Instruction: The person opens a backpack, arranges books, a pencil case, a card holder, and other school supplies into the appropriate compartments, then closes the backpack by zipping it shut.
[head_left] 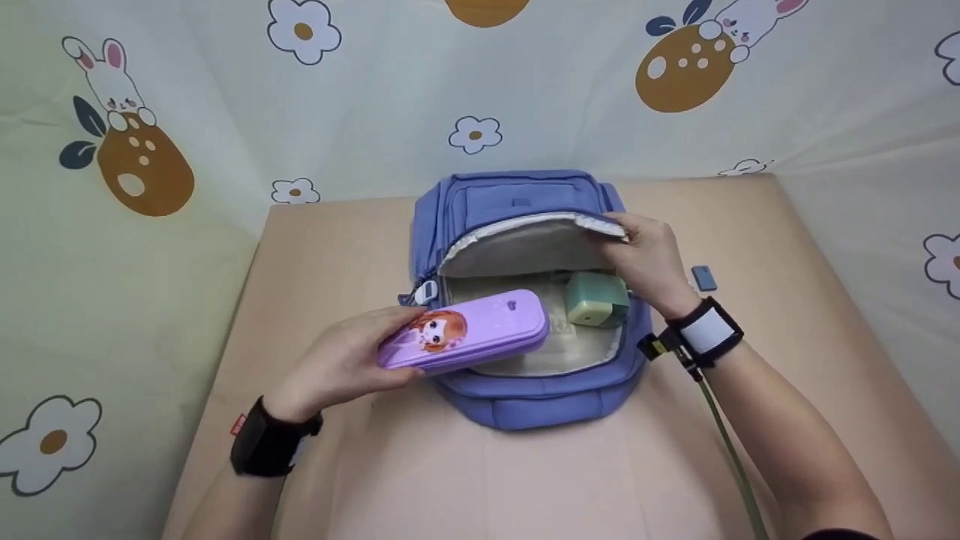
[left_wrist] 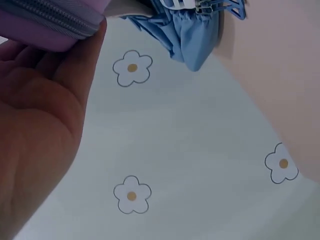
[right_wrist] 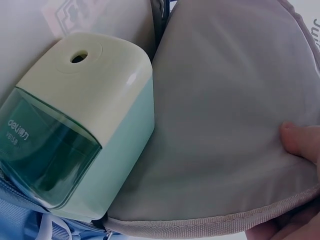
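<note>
A blue backpack (head_left: pixel 525 405) lies on the table with its main flap lifted. My right hand (head_left: pixel 651 259) pinches the edge of that flap (right_wrist: pixel 225 125), the thumb on its grey lining in the right wrist view. My left hand (head_left: pixel 341 364) grips a purple pencil case (head_left: pixel 487 322) with a cartoon girl on its lid, held over the left part of the opening. The case's zipper side shows in the left wrist view. Inside the backpack, at the right, sits a green and cream pencil sharpener (right_wrist: pixel 90 110) with a hole in its cream face.
A small blue-grey block (head_left: pixel 704 278) lies on the brown tabletop (head_left: pixel 330 247) right of the backpack. A zip pull with a white tag (head_left: pixel 426 292) hangs at the opening's left edge. Patterned cloth (head_left: pixel 390 97) surrounds the table's back and sides. A cable (head_left: pixel 731 450) runs along the right forearm.
</note>
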